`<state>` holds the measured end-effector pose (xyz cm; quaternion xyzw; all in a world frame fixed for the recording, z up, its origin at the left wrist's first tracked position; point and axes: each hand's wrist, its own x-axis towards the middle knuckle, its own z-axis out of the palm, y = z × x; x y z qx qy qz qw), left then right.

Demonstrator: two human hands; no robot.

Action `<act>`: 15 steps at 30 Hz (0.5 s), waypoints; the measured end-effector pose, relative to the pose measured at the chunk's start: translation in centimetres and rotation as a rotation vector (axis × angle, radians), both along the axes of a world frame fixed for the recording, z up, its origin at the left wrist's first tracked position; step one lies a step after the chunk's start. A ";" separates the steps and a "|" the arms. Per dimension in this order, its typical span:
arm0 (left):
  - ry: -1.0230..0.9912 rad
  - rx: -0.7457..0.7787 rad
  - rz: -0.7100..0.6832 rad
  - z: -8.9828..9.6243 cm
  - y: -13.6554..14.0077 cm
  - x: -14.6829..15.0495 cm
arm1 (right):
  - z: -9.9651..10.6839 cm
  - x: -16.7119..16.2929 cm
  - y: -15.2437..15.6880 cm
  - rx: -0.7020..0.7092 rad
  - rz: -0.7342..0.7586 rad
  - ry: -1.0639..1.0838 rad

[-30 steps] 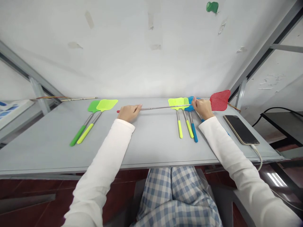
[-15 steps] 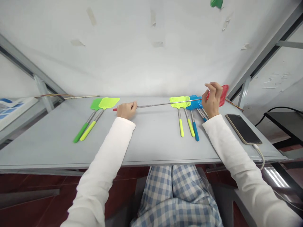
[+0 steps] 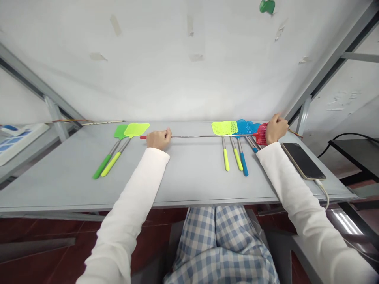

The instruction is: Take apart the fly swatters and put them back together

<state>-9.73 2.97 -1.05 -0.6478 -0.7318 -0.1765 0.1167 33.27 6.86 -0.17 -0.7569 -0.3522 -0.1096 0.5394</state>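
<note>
A red fly swatter (image 3: pixel 261 135) with a long, extended metal shaft lies level across my view. My left hand (image 3: pixel 158 139) is closed round its red handle, whose end sticks out on the left. At the other end, my right hand (image 3: pixel 276 129) grips the red mesh head, hiding its outer part. Behind the shaft's right half are yellow fly swatters (image 3: pixel 220 128) and blue fly swatters (image 3: pixel 243 129), heads overlapping and handles toward me. Left of my left hand, a green fly swatter (image 3: pixel 102 166) lies beside a yellow-green fly swatter (image 3: pixel 111 164).
A phone (image 3: pixel 304 161) with a white cable (image 3: pixel 324 192) lies on the grey table (image 3: pixel 189 177) near my right forearm. A white wall (image 3: pixel 177 79) rises behind the table. Metal frame posts (image 3: pixel 303 112) stand at both sides, and a power strip (image 3: pixel 20 142) is at far left.
My right hand has moved right and slightly down, from the shaft near the head onto the red head. The swatter's shaft has levelled from a slight tilt. My left hand stays on the handle.
</note>
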 end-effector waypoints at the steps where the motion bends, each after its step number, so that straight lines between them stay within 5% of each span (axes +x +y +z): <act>1: -0.010 -0.009 0.000 0.1 -0.1 0.7 | 0.2 -0.4 0.0 0.020 -0.033 -0.008; 8: -0.049 -0.069 -0.086 0.3 -2.1 7.6 | 0.3 -5.0 -0.3 0.110 0.126 -0.165; 15: -0.050 -0.116 -0.076 0.9 -3.8 9.2 | 0.7 -5.2 -0.9 0.146 0.131 -0.178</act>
